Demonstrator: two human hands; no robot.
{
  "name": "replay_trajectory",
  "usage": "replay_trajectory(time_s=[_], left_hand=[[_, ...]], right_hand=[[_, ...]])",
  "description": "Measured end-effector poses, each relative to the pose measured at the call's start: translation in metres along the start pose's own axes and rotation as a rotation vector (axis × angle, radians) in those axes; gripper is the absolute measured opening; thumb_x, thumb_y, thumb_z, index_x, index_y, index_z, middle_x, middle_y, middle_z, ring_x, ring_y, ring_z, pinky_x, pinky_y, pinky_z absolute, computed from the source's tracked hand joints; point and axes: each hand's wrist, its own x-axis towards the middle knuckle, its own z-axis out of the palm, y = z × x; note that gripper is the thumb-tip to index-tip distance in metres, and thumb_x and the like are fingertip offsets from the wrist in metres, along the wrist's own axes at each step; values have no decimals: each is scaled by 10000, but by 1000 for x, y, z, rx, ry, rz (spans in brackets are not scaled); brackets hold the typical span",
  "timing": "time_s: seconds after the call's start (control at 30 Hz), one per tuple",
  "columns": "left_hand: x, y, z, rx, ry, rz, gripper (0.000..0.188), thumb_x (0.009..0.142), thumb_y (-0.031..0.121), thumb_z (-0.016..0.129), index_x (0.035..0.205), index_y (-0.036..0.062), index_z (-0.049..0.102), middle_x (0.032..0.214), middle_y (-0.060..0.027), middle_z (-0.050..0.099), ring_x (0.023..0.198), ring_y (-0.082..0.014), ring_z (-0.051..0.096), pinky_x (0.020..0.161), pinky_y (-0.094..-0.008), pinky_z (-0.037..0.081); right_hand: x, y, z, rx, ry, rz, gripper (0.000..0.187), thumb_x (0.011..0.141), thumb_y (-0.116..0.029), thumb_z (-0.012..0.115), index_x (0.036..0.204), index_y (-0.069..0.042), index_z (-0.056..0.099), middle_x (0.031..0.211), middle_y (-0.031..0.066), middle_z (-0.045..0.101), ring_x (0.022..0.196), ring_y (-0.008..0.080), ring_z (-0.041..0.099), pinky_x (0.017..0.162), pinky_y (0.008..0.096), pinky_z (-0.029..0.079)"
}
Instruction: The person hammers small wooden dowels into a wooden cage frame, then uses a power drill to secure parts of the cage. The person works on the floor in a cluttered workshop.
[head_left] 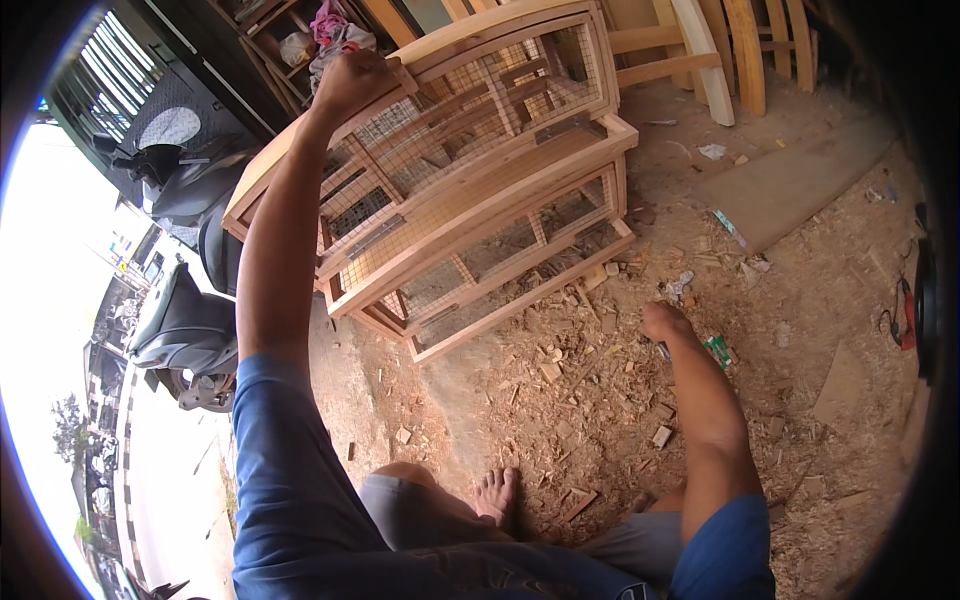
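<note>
A two-tier wooden cage (480, 230) with wire mesh panels stands tilted across the upper middle. My left arm reaches far forward, and my left hand (352, 85) is closed at the cage's top edge, beside a short wooden block (405, 80). Its fingertips are partly hidden. Lower down on the right, my right hand (665, 322) is closed in a fist above the littered floor, apart from the cage. A small dark thing shows under that hand, too little of it to name.
Wood shavings and offcuts (550, 370) cover the floor around my bare foot. A flat board (800, 185) lies at the right. Timber pieces (742, 60) lean at the back. A red power tool (905, 315) lies at the far right. Motorbikes (180, 320) stand on the left beside the road.
</note>
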Motion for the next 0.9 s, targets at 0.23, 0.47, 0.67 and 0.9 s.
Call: replay_trajectory(time_s=[0.23, 0.47, 0.67, 0.9], left_hand=[[-8, -5, -9, -218, 62, -144, 464, 906, 504, 675, 1009, 64, 778, 908, -155, 747, 826, -264, 693, 773, -377, 520], [-4, 4, 6, -30, 17, 6, 473, 873, 497, 738, 1003, 42, 755, 949, -130, 722, 874, -234, 681, 822, -372, 510], [-5, 0, 19, 2, 109, 62, 392, 861, 404, 776, 1040, 55, 757, 1001, -131, 738, 935, -254, 704, 840, -373, 515], [-5, 10, 17, 17, 73, -68, 445, 849, 438, 756, 1122, 86, 751, 1050, -147, 750, 987, -289, 728, 881, -383, 537]], right_hand=[[7, 2, 4, 58, -41, -14, 311, 950, -214, 613, 1148, 17, 678, 1164, 191, 694, 1044, 324, 679, 897, 459, 552], [12, 4, 11, 29, 8, -17, 298, 941, -205, 615, 1114, 24, 699, 1141, 208, 703, 1033, 334, 688, 910, 456, 558], [23, 5, 15, -2, -20, -22, 301, 943, -210, 616, 1109, 24, 704, 1170, 214, 701, 1047, 341, 692, 926, 462, 558], [13, 4, 12, 36, -2, -20, 297, 932, -165, 598, 1133, 30, 698, 1183, 219, 698, 1075, 350, 687, 933, 471, 554]])
